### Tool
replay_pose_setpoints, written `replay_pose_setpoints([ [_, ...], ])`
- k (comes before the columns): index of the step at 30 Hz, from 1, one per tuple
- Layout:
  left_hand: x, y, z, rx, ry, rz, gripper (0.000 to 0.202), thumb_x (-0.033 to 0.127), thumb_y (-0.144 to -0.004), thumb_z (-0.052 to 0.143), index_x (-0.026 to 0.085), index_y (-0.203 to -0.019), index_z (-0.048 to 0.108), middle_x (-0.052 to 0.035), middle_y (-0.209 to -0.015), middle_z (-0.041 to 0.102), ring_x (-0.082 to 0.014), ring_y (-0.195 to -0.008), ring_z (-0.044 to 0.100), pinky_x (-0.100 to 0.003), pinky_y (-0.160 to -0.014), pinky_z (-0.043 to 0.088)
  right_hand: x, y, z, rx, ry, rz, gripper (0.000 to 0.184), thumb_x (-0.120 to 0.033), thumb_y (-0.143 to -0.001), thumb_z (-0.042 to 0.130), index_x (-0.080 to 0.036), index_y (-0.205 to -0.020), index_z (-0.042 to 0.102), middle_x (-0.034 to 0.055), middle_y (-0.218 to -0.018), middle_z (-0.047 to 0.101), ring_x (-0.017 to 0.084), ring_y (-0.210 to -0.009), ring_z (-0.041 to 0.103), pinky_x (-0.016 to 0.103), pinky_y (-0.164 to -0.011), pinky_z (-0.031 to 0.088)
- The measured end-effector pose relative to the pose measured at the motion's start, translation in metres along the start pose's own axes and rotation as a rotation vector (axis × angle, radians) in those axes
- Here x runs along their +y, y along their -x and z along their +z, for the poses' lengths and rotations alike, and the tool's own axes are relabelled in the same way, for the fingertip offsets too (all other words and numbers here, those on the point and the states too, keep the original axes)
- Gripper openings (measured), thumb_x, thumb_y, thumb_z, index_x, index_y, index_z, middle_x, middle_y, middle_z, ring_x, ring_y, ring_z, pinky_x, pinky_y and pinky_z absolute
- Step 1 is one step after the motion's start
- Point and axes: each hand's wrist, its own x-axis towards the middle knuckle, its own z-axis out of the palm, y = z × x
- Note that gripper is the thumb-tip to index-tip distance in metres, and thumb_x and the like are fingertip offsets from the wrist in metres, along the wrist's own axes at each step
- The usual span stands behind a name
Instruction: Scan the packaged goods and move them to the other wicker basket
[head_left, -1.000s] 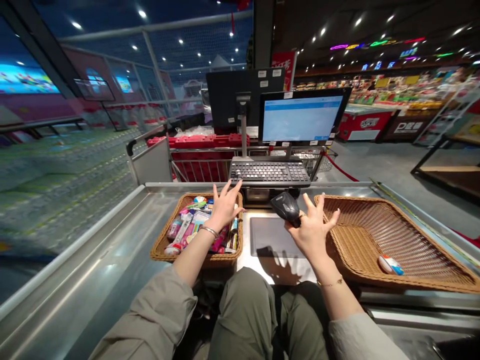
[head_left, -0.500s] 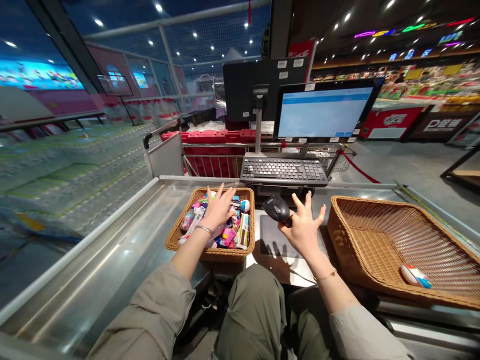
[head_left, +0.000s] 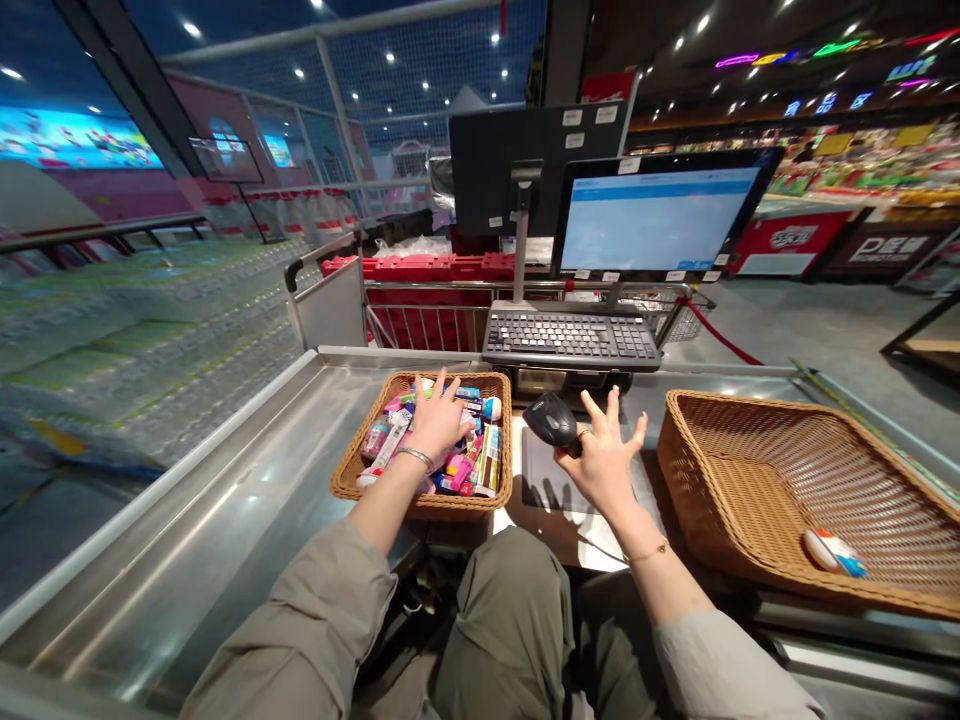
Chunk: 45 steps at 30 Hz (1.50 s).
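My left hand is over the smaller wicker basket, palm down with fingers spread. Small packaged goods in bright colours fill that basket; whether my fingertips touch them I cannot tell. A black handheld barcode scanner is in my right hand, its handle caught between thumb and palm while the other fingers stretch out. The scanner's head points left, above a grey flat plate. To the right, a larger wicker basket has one white, red and blue item inside.
A keyboard and a lit monitor stand behind the scanner, with a second monitor's back beside them. The metal counter has a raised rim. Beyond it are a trolley and stacked bottle packs at left.
The camera view has shifted slightly. Both hands keep nearly the same pose, the left spread over the filled basket and the right with the barcode scanner.
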Motion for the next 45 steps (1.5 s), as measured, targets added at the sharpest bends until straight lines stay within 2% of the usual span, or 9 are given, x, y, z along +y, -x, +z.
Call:
replay_pose_setpoints([
  [6, 0.008, -0.001, 0.005, 0.008, 0.068, -0.071, 0.020, 0.038, -0.089, 0.065, 0.022, -0.090, 0.078, -0.0109, -0.143, 0.063, -0.0423, -0.149, 0.033, -0.077, -0.118, -0.002, 0.002, 0.001, 0.000, 0.005, 0.007, 0.009, 0.009, -0.023, -0.077, 0.065, -0.019, -0.083, 0.070, 0.0131, -0.154, 0.050, 0.040, -0.156, 0.015, 0.079, -0.114, 0.006],
  [9, 0.009, -0.004, 0.004, -0.017, 0.139, -0.131, 0.020, 0.035, -0.089, 0.063, 0.023, -0.078, 0.074, -0.0088, -0.121, 0.076, -0.0409, -0.146, 0.041, -0.078, -0.118, -0.001, 0.001, 0.001, 0.000, 0.000, -0.002, 0.017, 0.008, -0.022, -0.076, 0.066, -0.019, -0.082, 0.069, 0.0128, -0.155, 0.049, 0.040, -0.156, 0.016, 0.079, -0.114, 0.007],
  [12, 0.010, -0.008, -0.001, -0.022, 0.183, -0.173, 0.025, 0.033, -0.089, 0.062, 0.023, -0.068, 0.070, -0.0069, -0.101, 0.080, -0.0386, -0.143, 0.046, -0.076, -0.119, -0.001, 0.001, 0.001, -0.001, 0.010, -0.014, 0.015, 0.009, -0.023, -0.077, 0.066, -0.019, -0.083, 0.069, 0.0132, -0.154, 0.050, 0.040, -0.155, 0.017, 0.080, -0.114, 0.007],
  [14, 0.010, -0.010, -0.005, 0.004, 0.198, -0.164, 0.028, 0.032, -0.090, 0.061, 0.023, -0.064, 0.068, -0.0065, -0.104, 0.080, -0.0379, -0.143, 0.046, -0.076, -0.119, -0.003, 0.001, 0.000, -0.001, 0.010, -0.011, 0.011, 0.009, -0.022, -0.077, 0.065, -0.019, -0.084, 0.069, 0.0135, -0.153, 0.051, 0.040, -0.156, 0.016, 0.080, -0.114, 0.007],
  [19, 0.011, -0.010, -0.007, 0.102, 0.192, -0.092, 0.030, 0.029, -0.091, 0.060, 0.022, -0.063, 0.066, -0.0064, -0.126, 0.074, -0.0379, -0.146, 0.042, -0.076, -0.118, -0.011, 0.002, 0.001, -0.002, 0.001, 0.003, 0.016, 0.006, -0.022, -0.076, 0.067, -0.018, -0.081, 0.068, 0.0136, -0.154, 0.050, 0.042, -0.155, 0.018, 0.080, -0.114, 0.008],
  [27, 0.012, -0.012, -0.021, 0.274, 0.241, -0.071, 0.029, 0.030, -0.093, 0.059, 0.021, -0.066, 0.062, -0.0076, -0.136, 0.068, -0.0359, -0.151, 0.033, -0.074, -0.121, -0.008, 0.003, 0.001, -0.003, 0.021, 0.002, 0.013, 0.005, -0.021, -0.075, 0.067, -0.018, -0.079, 0.068, 0.0130, -0.154, 0.051, 0.041, -0.155, 0.017, 0.080, -0.114, 0.007],
  [33, 0.019, -0.014, -0.034, 0.390, 0.278, -0.073, 0.022, 0.029, -0.095, 0.055, 0.023, -0.075, 0.064, -0.0061, -0.143, 0.063, -0.0324, -0.155, 0.025, -0.071, -0.122, -0.012, 0.002, 0.001, -0.003, 0.039, -0.001, 0.002, 0.007, -0.021, -0.075, 0.066, -0.019, -0.081, 0.069, 0.0138, -0.154, 0.050, 0.040, -0.156, 0.015, 0.079, -0.114, 0.007],
  [39, 0.029, -0.019, -0.042, 0.376, 0.281, -0.148, 0.023, 0.032, -0.097, 0.052, 0.024, -0.082, 0.067, -0.0035, -0.153, 0.054, -0.0310, -0.157, 0.018, -0.070, -0.123, -0.012, 0.001, 0.002, -0.004, 0.079, 0.020, -0.017, 0.013, -0.020, -0.074, 0.065, -0.020, -0.086, 0.071, 0.0139, -0.154, 0.050, 0.039, -0.156, 0.014, 0.079, -0.114, 0.007],
  [45, 0.039, -0.032, -0.048, 0.377, 0.283, -0.136, 0.025, 0.035, -0.097, 0.054, 0.024, -0.082, 0.070, -0.0035, -0.152, 0.055, -0.0326, -0.156, 0.019, -0.070, -0.123, -0.011, 0.000, 0.003, -0.007, 0.083, 0.068, -0.069, 0.015, -0.023, -0.076, 0.067, -0.020, -0.090, 0.071, 0.0137, -0.155, 0.048, 0.039, -0.156, 0.013, 0.078, -0.116, 0.003],
])
